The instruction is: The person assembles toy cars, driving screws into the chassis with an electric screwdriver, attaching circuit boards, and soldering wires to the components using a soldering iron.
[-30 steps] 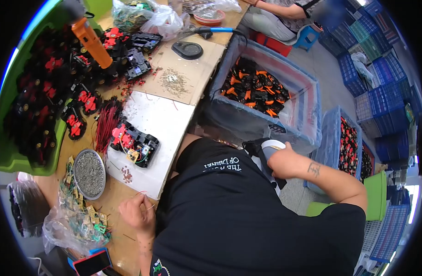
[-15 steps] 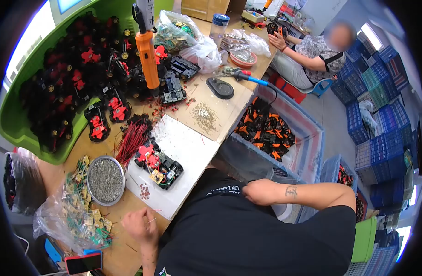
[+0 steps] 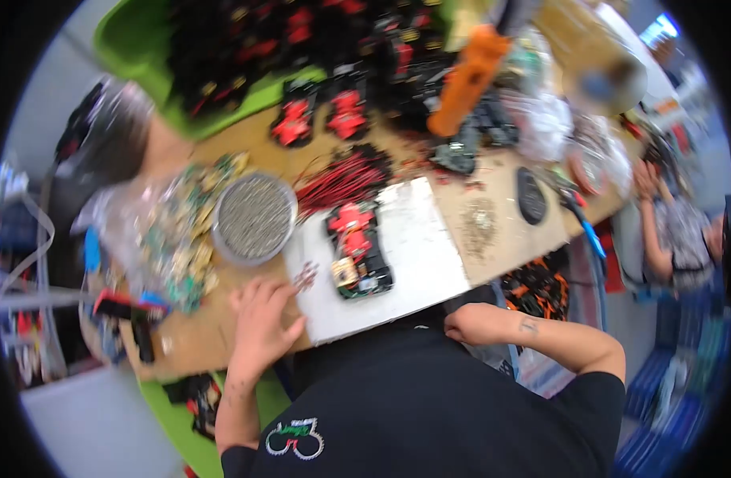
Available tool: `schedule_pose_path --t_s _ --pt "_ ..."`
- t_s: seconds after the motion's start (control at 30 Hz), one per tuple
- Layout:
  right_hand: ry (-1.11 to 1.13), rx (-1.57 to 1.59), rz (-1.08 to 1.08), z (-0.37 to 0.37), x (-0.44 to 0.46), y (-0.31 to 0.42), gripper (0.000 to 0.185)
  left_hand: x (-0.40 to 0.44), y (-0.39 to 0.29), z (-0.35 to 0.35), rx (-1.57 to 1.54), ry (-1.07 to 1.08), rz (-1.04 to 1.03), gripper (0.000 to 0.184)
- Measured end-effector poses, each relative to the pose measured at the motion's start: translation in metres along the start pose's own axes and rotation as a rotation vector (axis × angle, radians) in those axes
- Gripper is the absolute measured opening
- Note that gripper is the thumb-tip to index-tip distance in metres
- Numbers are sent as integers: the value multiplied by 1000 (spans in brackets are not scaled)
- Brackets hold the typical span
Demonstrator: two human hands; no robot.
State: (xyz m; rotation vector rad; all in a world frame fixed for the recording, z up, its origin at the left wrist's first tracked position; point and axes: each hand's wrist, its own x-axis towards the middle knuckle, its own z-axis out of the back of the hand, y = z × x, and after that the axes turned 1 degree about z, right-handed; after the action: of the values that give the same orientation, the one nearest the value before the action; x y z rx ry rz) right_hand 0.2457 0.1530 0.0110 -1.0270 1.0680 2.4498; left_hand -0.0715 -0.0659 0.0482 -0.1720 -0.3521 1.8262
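My left hand (image 3: 262, 323) rests on the wooden table (image 3: 222, 338) with its fingers spread, just left of a white board (image 3: 420, 239). On that board stands a toy car chassis (image 3: 357, 247), red and black, with a small tan circuit board (image 3: 345, 272) at its lower left. Small reddish pieces (image 3: 306, 276) lie between the chassis and my left hand. My right hand (image 3: 471, 324) is held near my body at the table's front edge, its fingers curled in; whatever may be inside them is hidden.
Around the board are a bowl of small metal parts (image 3: 255, 218), red wires (image 3: 345, 183), bagged circuit boards (image 3: 174, 231) and a soldering iron (image 3: 582, 223). An orange tool (image 3: 469, 80) hangs above. Behind are a green bin (image 3: 134, 48) of chassis and another person (image 3: 675, 227).
The view has swung and blurred, so the table sits differently in it. My left hand's fingers, curled before, are now spread on the table. My right hand stays curled near my body.
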Motion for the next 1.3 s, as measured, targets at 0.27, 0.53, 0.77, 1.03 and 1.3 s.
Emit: schedule_pose_path --t_s 0.27,0.53,0.77,1.03,1.3 --pt "-429 263 248 54 21 59 24 20 -22 -27 -521 -40 140 42" --pt "-1220 -72 506 58 86 71 33 38 -24 -42 -684 16 27 34" --pt "-1256 -87 494 63 104 71 32 48 -23 -44 -854 65 52 31" --pt "-1252 -20 516 60 101 55 25 39 -27 -55 -881 -20 95 26" --pt "-1210 -55 554 58 101 48 24 41 -35 -74 -1223 -174 142 36"
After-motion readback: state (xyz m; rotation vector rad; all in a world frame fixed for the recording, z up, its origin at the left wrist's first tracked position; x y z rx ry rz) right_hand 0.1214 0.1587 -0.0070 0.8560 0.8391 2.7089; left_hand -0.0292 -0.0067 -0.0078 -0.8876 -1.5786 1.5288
